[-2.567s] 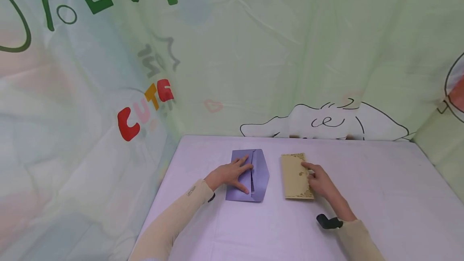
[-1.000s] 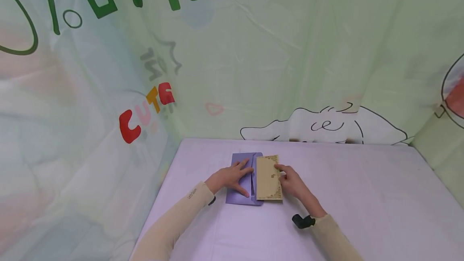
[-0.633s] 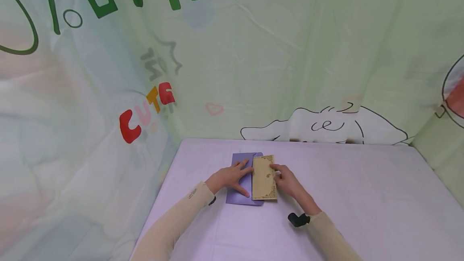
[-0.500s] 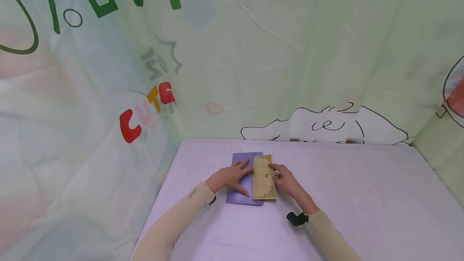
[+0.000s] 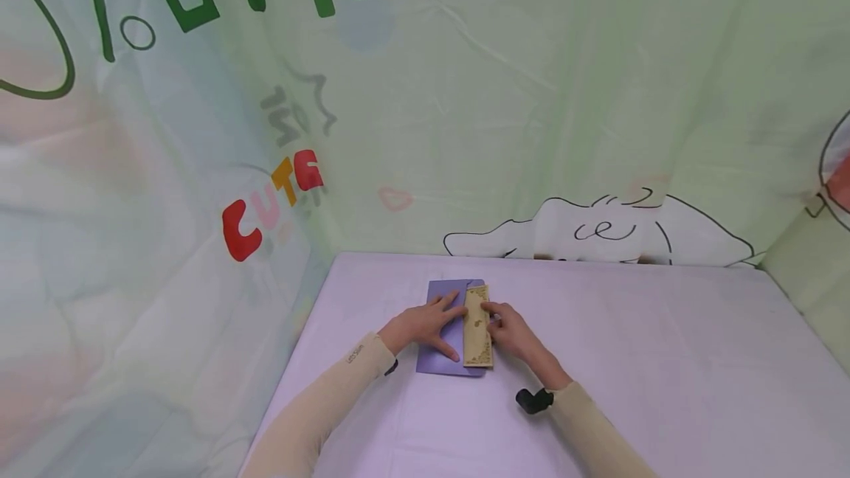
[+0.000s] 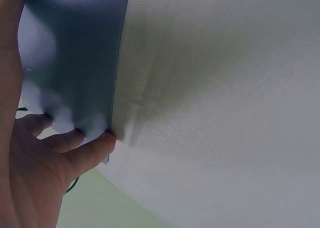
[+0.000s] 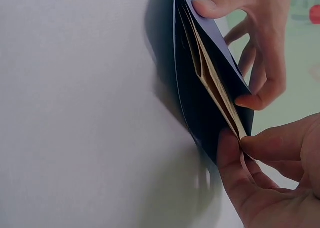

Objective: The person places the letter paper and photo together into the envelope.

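Note:
A lavender envelope (image 5: 454, 334) lies on the table in the head view, its mouth facing right. My left hand (image 5: 423, 324) rests on it with spread fingers. In the right wrist view, the left thumb and a fingertip sit at the upper edge of the gaping mouth. My right hand (image 5: 511, 332) pinches the right edge of a folded cream card (image 5: 477, 341) with brown ornamental corners. The card's left part is hidden inside the envelope. Thumb and fingers of the right hand (image 7: 280, 173) meet at the card's (image 7: 220, 95) edge, close to the envelope's flap.
A pale lavender cloth covers the table (image 5: 651, 360). Behind it hangs a printed green curtain (image 5: 465, 131), and another printed sheet (image 5: 153, 279) closes off the left side. A black strap device (image 5: 533, 400) sits at the right wrist.
My right hand has moved left with the card, from beside the envelope to its mouth, and the card has slid partly inside. The left hand keeps its place on the envelope.

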A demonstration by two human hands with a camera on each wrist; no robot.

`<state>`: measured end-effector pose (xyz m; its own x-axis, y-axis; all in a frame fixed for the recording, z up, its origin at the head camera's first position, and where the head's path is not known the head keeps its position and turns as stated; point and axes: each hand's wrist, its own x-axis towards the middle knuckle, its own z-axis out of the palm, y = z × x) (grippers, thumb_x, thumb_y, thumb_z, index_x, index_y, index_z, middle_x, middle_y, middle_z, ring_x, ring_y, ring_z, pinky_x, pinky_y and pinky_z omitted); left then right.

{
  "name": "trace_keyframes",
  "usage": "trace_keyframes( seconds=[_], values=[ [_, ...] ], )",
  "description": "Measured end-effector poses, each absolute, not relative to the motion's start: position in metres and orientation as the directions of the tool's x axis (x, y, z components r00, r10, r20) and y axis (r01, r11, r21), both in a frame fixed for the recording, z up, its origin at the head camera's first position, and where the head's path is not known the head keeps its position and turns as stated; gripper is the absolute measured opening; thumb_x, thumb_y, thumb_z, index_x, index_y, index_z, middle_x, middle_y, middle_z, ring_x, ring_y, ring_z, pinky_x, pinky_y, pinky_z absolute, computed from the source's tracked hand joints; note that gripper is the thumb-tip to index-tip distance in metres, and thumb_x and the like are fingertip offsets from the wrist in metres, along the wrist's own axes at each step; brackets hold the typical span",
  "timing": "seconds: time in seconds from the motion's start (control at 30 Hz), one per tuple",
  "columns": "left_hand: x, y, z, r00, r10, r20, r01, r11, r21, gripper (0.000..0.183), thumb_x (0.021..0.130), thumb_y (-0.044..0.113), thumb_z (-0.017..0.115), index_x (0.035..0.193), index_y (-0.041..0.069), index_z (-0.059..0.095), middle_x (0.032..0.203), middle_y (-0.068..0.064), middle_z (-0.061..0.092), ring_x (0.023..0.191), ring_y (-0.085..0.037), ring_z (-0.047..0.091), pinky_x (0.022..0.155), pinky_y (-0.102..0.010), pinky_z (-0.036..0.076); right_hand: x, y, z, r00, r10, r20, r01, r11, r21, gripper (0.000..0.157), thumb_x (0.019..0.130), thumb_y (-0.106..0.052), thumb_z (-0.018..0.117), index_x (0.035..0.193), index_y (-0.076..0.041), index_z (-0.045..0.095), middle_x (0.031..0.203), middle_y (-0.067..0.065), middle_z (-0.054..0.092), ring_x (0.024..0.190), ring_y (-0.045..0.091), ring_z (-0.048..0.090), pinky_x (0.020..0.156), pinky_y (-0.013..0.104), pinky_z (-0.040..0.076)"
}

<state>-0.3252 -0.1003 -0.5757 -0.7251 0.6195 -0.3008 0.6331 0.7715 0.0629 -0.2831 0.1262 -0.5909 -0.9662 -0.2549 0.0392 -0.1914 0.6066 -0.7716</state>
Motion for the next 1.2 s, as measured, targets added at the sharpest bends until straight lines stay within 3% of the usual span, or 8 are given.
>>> trace_keyframes(
  seconds=[0.27,0.53,0.67,0.87,1.2],
  values=[
    [-0.328,-0.101,-0.579,-0.726,0.617,-0.302,0.628,0.775,0.075,0.106,0.072,0.083,0.064,0.159,0.039,0.020,0.171,-0.005,0.006,0.153,-0.037,0.025,0.106,-0.052,0.047,-0.286,0.113,-0.591,-0.961,-0.276,0.013,-0.177,0.582,-0.794,0.049,0.090,0.006,0.058,0.139,0.008,0.053,0.111,0.022,0.059,0.082,0.018,0.053,0.069,0.026,0.045],
    [-0.326,-0.102,-0.577,-0.729,0.610,-0.311,0.619,0.781,0.082,0.109,0.073,0.081,0.064,0.160,0.042,0.012,0.171,-0.004,0.005,0.153,-0.037,0.024,0.107,-0.053,0.046,-0.291,0.100,-0.592,-0.952,-0.306,0.006,-0.190,0.577,-0.794,0.050,0.090,0.007,0.061,0.139,0.009,0.052,0.126,0.023,0.061,0.085,0.018,0.059,0.068,0.025,0.048],
    [-0.326,-0.103,-0.577,-0.725,0.619,-0.302,0.628,0.774,0.079,0.107,0.074,0.081,0.064,0.160,0.041,0.015,0.171,-0.004,0.006,0.153,-0.038,0.025,0.106,-0.052,0.047,-0.293,0.097,-0.593,-0.949,-0.315,0.026,-0.214,0.579,-0.787,0.050,0.088,0.007,0.062,0.137,0.012,0.052,0.122,0.023,0.064,0.084,0.018,0.059,0.068,0.027,0.048],
    [-0.326,-0.103,-0.578,-0.728,0.619,-0.295,0.630,0.774,0.071,0.107,0.074,0.081,0.065,0.160,0.040,0.015,0.171,-0.004,0.006,0.153,-0.036,0.024,0.107,-0.051,0.047,-0.296,0.092,-0.597,-0.956,-0.290,0.054,-0.225,0.599,-0.768,0.047,0.088,0.004,0.064,0.134,0.010,0.056,0.113,0.020,0.066,0.087,0.022,0.058,0.075,0.033,0.047],
    [-0.325,-0.103,-0.575,-0.725,0.620,-0.298,0.638,0.769,0.048,0.108,0.075,0.080,0.064,0.161,0.038,0.015,0.171,-0.003,0.004,0.154,-0.035,0.024,0.108,-0.049,0.046,-0.294,0.083,-0.604,-0.961,-0.218,0.172,-0.271,0.602,-0.751,0.036,0.091,0.005,0.059,0.126,0.013,0.061,0.122,0.028,0.066,0.113,0.039,0.063,0.100,0.054,0.048]
  ],
)
